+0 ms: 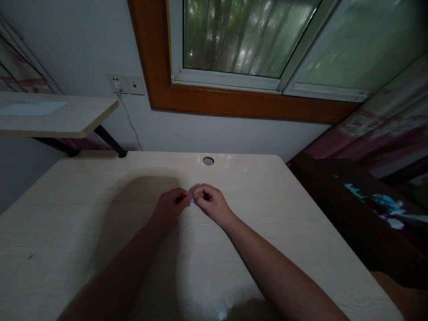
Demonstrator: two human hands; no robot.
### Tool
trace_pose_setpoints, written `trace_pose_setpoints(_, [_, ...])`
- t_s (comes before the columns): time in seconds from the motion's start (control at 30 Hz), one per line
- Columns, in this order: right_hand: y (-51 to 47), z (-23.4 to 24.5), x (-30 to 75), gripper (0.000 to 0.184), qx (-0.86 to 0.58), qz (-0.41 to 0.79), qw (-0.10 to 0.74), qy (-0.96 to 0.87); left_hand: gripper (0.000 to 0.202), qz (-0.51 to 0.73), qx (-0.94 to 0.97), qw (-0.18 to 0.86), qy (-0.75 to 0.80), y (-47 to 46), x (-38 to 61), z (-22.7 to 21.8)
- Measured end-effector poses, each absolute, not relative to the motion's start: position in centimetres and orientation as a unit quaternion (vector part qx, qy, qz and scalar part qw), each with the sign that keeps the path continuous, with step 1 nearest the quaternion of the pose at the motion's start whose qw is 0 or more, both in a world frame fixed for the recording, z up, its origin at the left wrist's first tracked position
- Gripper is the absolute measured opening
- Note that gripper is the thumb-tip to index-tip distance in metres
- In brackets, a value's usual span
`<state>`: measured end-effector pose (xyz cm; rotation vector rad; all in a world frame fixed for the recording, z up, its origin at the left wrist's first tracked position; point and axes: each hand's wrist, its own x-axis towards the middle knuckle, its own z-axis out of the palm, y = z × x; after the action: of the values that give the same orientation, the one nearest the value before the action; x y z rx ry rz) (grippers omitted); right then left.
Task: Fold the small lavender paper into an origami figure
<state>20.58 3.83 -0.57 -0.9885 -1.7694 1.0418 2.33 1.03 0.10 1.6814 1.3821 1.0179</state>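
My left hand and my right hand meet over the middle of the desk, their fingertips almost touching. Between them is a small pale purple piece, mostly covered by the fingers, so its kind cannot be made out. The left thumb and forefinger pinch it from one side. On the other side, the right thumb and fingers are closed on it too. Both hands are just above or resting on the light wood-grain desktop; I cannot tell which.
A round cable hole lies near the desk's back edge. At the back left, a raised shelf on black legs bears a pale sheet. A plugged cord hangs from the wall socket. Dark furniture stands right of the desk.
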Motion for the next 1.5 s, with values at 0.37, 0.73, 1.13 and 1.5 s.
trace_pose_setpoints(0.37, [3.74,-0.23,20.49,0.008,-0.393,0.424,0.424,-0.697,0.022,0.405,0.637,0.376,0.537,1.03,2.26,-0.03])
trace_pose_setpoints(0.73, [4.03,-0.37,20.64,0.010,-0.406,0.491,0.441,-0.632,0.018,0.456,0.573,0.423,0.533,1.24,2.21,0.42])
trace_pose_setpoints(1.13, [4.11,-0.14,20.72,0.012,-0.413,0.506,0.447,-0.611,0.019,0.496,0.545,0.423,0.527,1.45,1.99,0.31])
trace_pose_setpoints(1.5, [4.00,-0.44,20.57,0.013,-0.396,0.474,0.430,-0.658,0.027,0.400,0.638,0.375,0.541,1.36,2.08,0.00])
